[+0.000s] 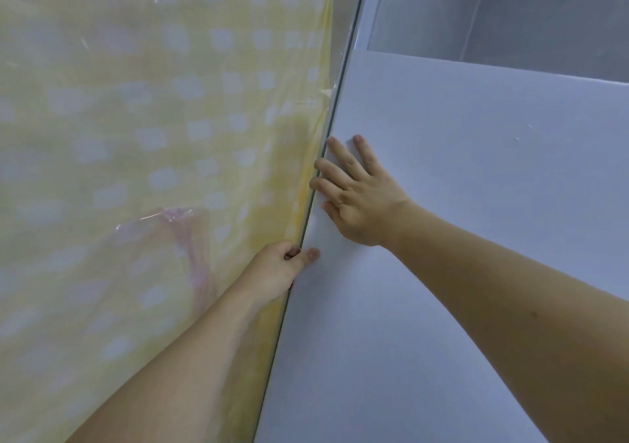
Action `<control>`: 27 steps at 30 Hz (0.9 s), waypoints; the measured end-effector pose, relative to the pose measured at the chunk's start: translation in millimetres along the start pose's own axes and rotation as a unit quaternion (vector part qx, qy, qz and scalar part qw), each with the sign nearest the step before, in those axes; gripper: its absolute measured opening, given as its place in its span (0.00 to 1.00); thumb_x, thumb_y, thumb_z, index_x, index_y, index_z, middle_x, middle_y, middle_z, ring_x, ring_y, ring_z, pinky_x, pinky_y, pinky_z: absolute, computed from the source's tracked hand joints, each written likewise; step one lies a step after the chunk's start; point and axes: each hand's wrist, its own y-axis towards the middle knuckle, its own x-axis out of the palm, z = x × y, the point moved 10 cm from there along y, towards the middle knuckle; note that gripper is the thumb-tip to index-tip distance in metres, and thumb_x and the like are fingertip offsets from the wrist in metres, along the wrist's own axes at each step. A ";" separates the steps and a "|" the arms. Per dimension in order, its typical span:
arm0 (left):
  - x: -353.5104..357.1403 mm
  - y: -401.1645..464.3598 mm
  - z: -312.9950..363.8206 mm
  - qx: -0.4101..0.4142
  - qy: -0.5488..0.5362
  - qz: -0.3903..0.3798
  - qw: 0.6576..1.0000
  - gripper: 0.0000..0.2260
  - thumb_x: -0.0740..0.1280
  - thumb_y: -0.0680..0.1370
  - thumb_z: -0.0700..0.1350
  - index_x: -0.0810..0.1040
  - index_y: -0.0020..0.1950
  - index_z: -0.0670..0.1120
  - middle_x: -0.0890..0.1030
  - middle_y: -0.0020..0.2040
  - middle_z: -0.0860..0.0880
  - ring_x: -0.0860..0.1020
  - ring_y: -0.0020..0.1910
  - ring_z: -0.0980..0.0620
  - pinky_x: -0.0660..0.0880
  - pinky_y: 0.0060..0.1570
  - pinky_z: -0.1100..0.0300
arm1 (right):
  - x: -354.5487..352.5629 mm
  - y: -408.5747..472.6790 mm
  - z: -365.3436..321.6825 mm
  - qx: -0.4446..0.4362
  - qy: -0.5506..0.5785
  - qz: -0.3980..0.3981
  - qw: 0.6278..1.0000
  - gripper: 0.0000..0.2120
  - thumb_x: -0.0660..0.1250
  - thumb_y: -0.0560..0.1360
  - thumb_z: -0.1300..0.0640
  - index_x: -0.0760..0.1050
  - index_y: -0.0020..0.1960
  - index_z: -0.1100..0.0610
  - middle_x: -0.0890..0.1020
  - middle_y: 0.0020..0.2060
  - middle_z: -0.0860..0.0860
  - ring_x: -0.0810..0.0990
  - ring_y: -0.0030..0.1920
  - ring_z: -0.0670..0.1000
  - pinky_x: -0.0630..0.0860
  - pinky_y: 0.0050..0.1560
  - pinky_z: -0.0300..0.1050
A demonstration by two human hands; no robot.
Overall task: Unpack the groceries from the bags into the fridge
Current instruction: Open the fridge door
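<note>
Yellow checked cloth (136,136) under clear plastic film fills nine o'clock. At six o'clock, the left hand (279,272) curls its fingers into the edge seam of the white fridge door (442,238), thumb on the face, probably to pull it open. Toward three o'clock, the right hand (357,197) lies flat, fingers spread, bracing. No groceries or bags visible.
</note>
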 end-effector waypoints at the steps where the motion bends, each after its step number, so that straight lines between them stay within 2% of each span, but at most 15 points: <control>1: -2.5 -9.8 4.7 -0.001 -0.001 0.003 1.000 0.43 0.70 0.60 0.75 0.73 0.48 0.35 0.81 0.44 0.38 0.80 0.50 0.34 0.78 0.53 0.37 | -11.2 -1.7 -1.8 -0.001 0.011 0.022 1.000 0.24 0.48 0.76 0.50 0.77 0.61 0.57 0.76 0.64 0.54 0.65 0.73 0.64 0.56 0.72 0.67; 5: -12.3 -48.1 20.3 -0.001 0.006 0.028 1.000 0.36 0.70 0.64 0.68 0.73 0.47 0.34 0.83 0.42 0.38 0.83 0.46 0.39 0.79 0.52 0.39 | -52.3 -11.8 -9.5 -0.005 0.035 0.075 0.997 0.23 0.49 0.76 0.51 0.78 0.59 0.58 0.77 0.63 0.54 0.66 0.72 0.64 0.57 0.72 0.66; 8: -18.6 -71.9 29.2 0.003 0.029 0.038 0.999 0.35 0.69 0.64 0.69 0.72 0.43 0.36 0.80 0.37 0.44 0.81 0.39 0.45 0.79 0.52 0.40 | -75.2 -20.4 -11.2 -0.001 0.036 0.083 0.996 0.24 0.48 0.76 0.51 0.78 0.60 0.57 0.76 0.64 0.54 0.65 0.72 0.64 0.55 0.72 0.65; 14: -24.0 -109.1 45.0 0.004 0.045 0.043 0.998 0.37 0.69 0.63 0.71 0.70 0.42 0.36 0.76 0.35 0.47 0.78 0.35 0.49 0.79 0.50 0.38 | -115.9 -33.3 -14.1 -0.005 0.042 0.097 0.994 0.23 0.49 0.76 0.51 0.79 0.59 0.57 0.77 0.63 0.54 0.67 0.71 0.64 0.58 0.71 0.65; 19: -27.8 -129.6 47.9 -0.012 0.060 0.047 0.997 0.38 0.69 0.62 0.73 0.73 0.44 0.37 0.79 0.34 0.48 0.81 0.35 0.46 0.79 0.49 0.38 | -141.9 -43.3 -15.7 -0.004 0.045 0.106 0.993 0.22 0.51 0.76 0.51 0.78 0.59 0.57 0.77 0.63 0.54 0.67 0.71 0.65 0.60 0.70 0.66; 22: -28.1 -139.0 50.7 -0.015 0.067 0.045 0.997 0.36 0.68 0.63 0.74 0.73 0.42 0.40 0.80 0.34 0.45 0.83 0.40 0.39 0.79 0.50 0.38 | -153.1 -47.1 -17.5 -0.004 0.041 0.104 0.994 0.22 0.51 0.76 0.52 0.78 0.59 0.58 0.77 0.63 0.55 0.67 0.71 0.65 0.60 0.70 0.66; 27: -24.4 -161.8 61.9 -0.016 0.058 0.042 0.997 0.35 0.67 0.63 0.74 0.75 0.43 0.41 0.83 0.41 0.40 0.82 0.43 0.38 0.79 0.49 0.39 | -173.5 -57.3 -20.1 -0.002 0.041 0.119 0.992 0.20 0.53 0.76 0.52 0.77 0.60 0.58 0.76 0.63 0.56 0.66 0.71 0.66 0.62 0.70 0.66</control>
